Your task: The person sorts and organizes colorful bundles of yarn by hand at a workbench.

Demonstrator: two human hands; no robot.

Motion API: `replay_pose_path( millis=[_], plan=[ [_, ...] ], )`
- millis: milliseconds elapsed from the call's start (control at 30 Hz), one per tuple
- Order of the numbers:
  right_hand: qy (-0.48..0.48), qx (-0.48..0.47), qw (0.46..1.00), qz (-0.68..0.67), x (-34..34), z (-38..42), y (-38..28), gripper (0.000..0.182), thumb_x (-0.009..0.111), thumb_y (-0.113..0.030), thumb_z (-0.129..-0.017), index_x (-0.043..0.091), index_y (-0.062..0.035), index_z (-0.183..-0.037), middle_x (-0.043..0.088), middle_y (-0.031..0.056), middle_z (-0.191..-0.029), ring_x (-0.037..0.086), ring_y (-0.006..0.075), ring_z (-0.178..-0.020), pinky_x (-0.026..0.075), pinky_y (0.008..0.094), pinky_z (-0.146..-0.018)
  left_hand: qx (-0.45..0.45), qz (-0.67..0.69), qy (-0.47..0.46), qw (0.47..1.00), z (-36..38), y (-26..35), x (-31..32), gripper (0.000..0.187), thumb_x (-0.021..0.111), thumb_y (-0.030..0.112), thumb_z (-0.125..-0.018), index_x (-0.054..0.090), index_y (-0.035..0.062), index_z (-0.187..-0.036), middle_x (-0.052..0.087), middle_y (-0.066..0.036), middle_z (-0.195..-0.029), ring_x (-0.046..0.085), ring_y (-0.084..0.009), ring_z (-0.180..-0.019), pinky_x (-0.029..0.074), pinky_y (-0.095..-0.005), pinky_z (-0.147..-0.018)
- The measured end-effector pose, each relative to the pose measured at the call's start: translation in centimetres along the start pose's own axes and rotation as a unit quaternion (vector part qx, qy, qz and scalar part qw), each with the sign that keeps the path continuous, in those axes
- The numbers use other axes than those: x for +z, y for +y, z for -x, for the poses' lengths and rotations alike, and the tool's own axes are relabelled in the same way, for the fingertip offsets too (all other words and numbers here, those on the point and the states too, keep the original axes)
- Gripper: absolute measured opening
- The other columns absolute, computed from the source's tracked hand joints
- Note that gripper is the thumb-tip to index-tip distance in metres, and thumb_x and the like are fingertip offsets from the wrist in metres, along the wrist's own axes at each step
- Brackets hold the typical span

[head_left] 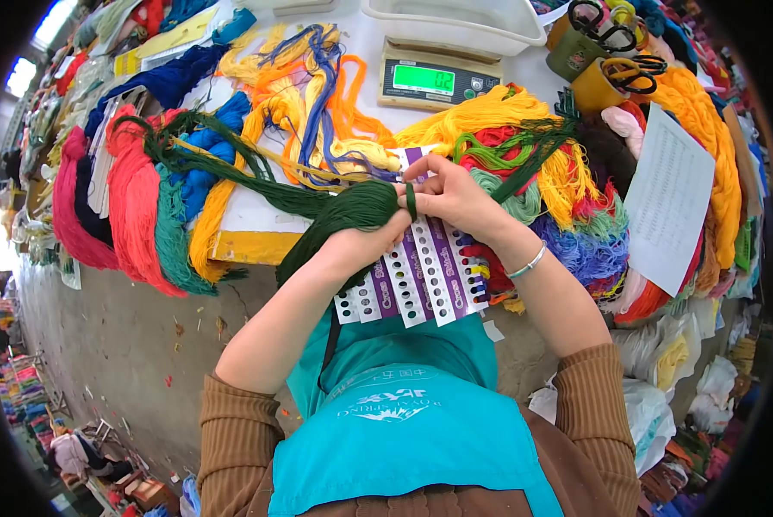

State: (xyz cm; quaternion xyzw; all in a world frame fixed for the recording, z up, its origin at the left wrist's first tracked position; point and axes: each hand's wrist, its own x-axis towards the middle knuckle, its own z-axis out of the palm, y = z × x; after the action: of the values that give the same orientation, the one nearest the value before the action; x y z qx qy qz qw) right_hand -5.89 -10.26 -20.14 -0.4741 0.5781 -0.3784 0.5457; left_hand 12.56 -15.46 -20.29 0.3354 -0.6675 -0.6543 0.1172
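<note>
A thick bundle of dark green thread (356, 207) lies across my left hand (365, 241), whose fingers are wrapped round it. My right hand (447, 194) pinches a dark green loop at the bundle's right end, close to my left fingertips. More dark green strands stretch away to the upper left and, beyond my right wrist, to the upper right. Under both hands hang white and purple punched cards (412, 276), with colored threads tied in holes at their right side.
Behind the hands, a scale (438, 77) with a lit green display stands before a white plastic tub (455, 21). Colored skeins (145, 207) hang over the left table edge. Scissors stand in cups (598, 82) at the upper right, above a printed sheet (669, 198).
</note>
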Motion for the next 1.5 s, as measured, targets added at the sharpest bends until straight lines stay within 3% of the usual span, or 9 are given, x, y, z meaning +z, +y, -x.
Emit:
replay_pose_path(
  millis=[100,233,300,400,667,1000,1067,1300,1500],
  plan=[
    [-0.015,0.009,0.999,-0.037,-0.3,-0.1,0.4,0.033,0.072,-0.014,-0.088,0.054,-0.0013,-0.112,0.056,-0.0044,-0.065,0.049,0.0015,-0.056,0.036,0.0183,-0.051,0.275,-0.332,0.153,0.889,-0.3,-1.8,0.5,0.018,0.063,0.018,-0.088,0.062,0.0039,-0.099,0.063,-0.009,-0.08,0.064,-0.0258,-0.075,0.05,-0.0376,-0.066],
    [-0.036,0.019,0.999,-0.011,-0.5,0.0,0.0,0.03,0.067,-0.017,-0.092,0.053,-0.0023,-0.115,0.057,-0.0029,-0.065,0.052,0.0034,-0.054,0.037,0.019,-0.047,0.269,-0.359,0.134,0.884,-1.0,-1.5,0.2,0.017,0.063,0.018,-0.088,0.061,0.0047,-0.097,0.063,-0.01,-0.081,0.064,-0.027,-0.076,0.05,-0.0388,-0.066],
    [-0.048,0.024,0.999,0.001,-0.5,0.0,-0.1,0.029,0.064,-0.02,-0.095,0.052,-0.003,-0.116,0.057,-0.0021,-0.064,0.053,0.0043,-0.054,0.038,0.0192,-0.046,0.056,-0.03,0.016,0.998,-0.8,-0.6,-0.1,0.01,0.062,0.017,-0.091,0.059,0.0086,-0.095,0.052,0.0,-0.069,0.048,-0.0127,-0.056,0.037,-0.0281,-0.05],
    [-0.012,0.047,0.997,0.061,0.2,0.1,-1.0,0.041,0.06,-0.036,-0.095,0.052,-0.0025,-0.117,0.059,0.002,-0.061,0.056,0.0102,-0.051,0.042,0.0241,-0.046,-0.142,0.437,-0.012,0.888,1.0,0.5,-2.4,0.007,0.058,0.014,-0.098,0.055,0.0118,-0.092,0.038,0.01,-0.06,0.033,-0.0021,-0.047,0.025,-0.0208,-0.042],
    [0.007,0.08,0.984,0.16,0.9,0.3,-1.7,0.041,0.061,-0.037,-0.093,0.053,-0.006,-0.119,0.063,0.0038,-0.066,0.06,0.0132,-0.056,0.047,0.0296,-0.054,0.307,0.694,0.095,0.644,12.8,-1.7,-14.6,0.021,0.042,0.017,-0.106,0.055,0.002,-0.101,0.038,0.004,-0.06,0.039,-0.0046,-0.047,0.032,-0.0208,-0.045],
    [0.083,-0.17,0.933,0.305,1.4,1.7,-1.1,0.022,0.063,-0.004,-0.081,0.062,-0.0034,-0.103,0.06,0.0058,-0.076,0.059,0.0143,-0.065,0.049,0.0285,-0.061,0.013,0.152,0.238,0.959,9.8,-0.8,-5.4,0.018,0.067,0.01,-0.09,0.067,0.0039,-0.107,0.058,0.001,-0.074,0.052,-0.0061,-0.062,0.04,-0.0209,-0.055],
    [0.072,-0.216,0.898,0.377,1.6,1.5,-1.1,0.02,0.065,-0.009,-0.077,0.063,-0.0057,-0.097,0.062,0.0124,-0.093,0.065,0.0316,-0.079,0.054,0.0412,-0.072,0.115,-0.01,0.259,0.959,7.6,-3.4,-4.2,0.022,0.068,0.006,-0.087,0.065,0.0036,-0.109,0.062,-0.002,-0.086,0.058,-0.0103,-0.072,0.047,-0.0257,-0.065],
    [0.069,-0.216,0.894,0.385,2.1,-0.2,1.1,0.015,0.066,-0.008,-0.075,0.061,-0.0052,-0.089,0.061,0.0135,-0.086,0.063,0.0333,-0.075,0.053,0.0414,-0.07,0.223,-0.365,0.275,0.861,5.2,-5.5,-3.3,0.01,0.066,0.009,-0.088,0.058,0.004,-0.092,0.059,-0.012,-0.087,0.057,-0.0332,-0.089,0.044,-0.0403,-0.081],
    [0.025,-0.087,0.995,0.037,0.7,0.1,1.6,0.003,0.058,-0.003,-0.088,0.056,-0.0028,-0.092,0.054,-0.0042,-0.079,0.05,0.0016,-0.067,0.041,0.0195,-0.058,0.237,-0.225,0.22,0.919,5.1,-2.9,-2.5,0.009,0.06,0.013,-0.095,0.058,0.0043,-0.092,0.057,-0.009,-0.076,0.058,-0.0202,-0.069,0.046,-0.033,-0.065]
  ],
)
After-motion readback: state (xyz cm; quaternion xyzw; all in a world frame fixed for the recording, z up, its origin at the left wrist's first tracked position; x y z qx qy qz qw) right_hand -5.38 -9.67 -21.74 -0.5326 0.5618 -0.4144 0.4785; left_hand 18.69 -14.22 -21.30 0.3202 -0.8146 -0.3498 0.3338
